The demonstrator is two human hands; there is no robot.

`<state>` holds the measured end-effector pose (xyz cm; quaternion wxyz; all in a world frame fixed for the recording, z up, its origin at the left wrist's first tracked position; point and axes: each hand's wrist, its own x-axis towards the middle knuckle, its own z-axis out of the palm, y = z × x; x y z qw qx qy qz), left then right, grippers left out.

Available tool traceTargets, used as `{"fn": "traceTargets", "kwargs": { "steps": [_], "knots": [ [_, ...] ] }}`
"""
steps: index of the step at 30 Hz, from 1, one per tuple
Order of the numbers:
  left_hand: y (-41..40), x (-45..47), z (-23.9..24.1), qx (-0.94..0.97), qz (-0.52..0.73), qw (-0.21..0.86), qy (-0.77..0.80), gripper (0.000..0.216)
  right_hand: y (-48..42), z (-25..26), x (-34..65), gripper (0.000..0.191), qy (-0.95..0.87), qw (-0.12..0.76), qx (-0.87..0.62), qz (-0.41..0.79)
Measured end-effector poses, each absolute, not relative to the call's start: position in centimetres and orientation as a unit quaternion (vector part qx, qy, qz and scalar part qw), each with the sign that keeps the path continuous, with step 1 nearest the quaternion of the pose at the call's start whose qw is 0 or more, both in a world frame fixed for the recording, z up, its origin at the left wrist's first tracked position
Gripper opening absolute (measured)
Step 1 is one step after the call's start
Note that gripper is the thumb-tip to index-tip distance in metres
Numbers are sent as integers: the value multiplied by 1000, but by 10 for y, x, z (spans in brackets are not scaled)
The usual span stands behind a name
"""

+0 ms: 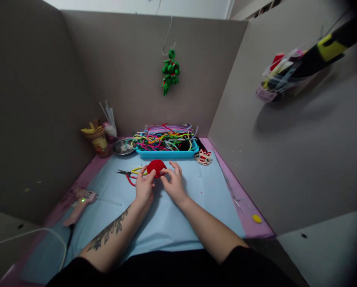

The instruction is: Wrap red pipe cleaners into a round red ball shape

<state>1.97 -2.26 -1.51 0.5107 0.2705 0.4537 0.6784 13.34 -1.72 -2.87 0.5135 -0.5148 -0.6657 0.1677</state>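
A rounded, dome-shaped red piece point(156, 166) with a soft-looking surface is held just over the blue table covering. My left hand point(144, 186) is closed on its left and lower edge, thumb in front. My right hand point(175, 184) has thumb and index finger bent in at the piece's right edge, and its other fingers are raised. Whether something small sits between those right fingertips is too fine to make out. Beside my left hand lie scissors point(129, 173) with yellow and red handles, their blades pointing left and partly apart.
A blue tray point(166, 154) of colourful pipe cleaners stands at the back, with a metal dish point(123, 147) and a cup of tools point(99, 141) to its left. A pink glue gun point(80, 207) lies left. Grey panels point(121, 59) enclose the table; a green ornament point(170, 72) hangs behind.
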Motion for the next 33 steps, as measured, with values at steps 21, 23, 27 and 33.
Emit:
{"fn": "traceTargets", "kwargs": {
  "steps": [21, 23, 27, 33],
  "knots": [
    [-29, 31, -12, 278, 686, 496, 454, 73, -16, -26, 122, 5, -606, 578, -535, 109],
    [-28, 30, -12, 276, 685, 496, 457, 74, -16, -27, 121, 6, -602, 583, -531, 127],
    [-28, 29, -13, 280, 678, 503, 457, 76, -16, -24, 123, 7, -591, 586, -524, 181],
    [-28, 29, -12, 292, 667, 508, 460, 75, -11, -26, 126, 10, -532, 582, -525, 319]
  ]
}}
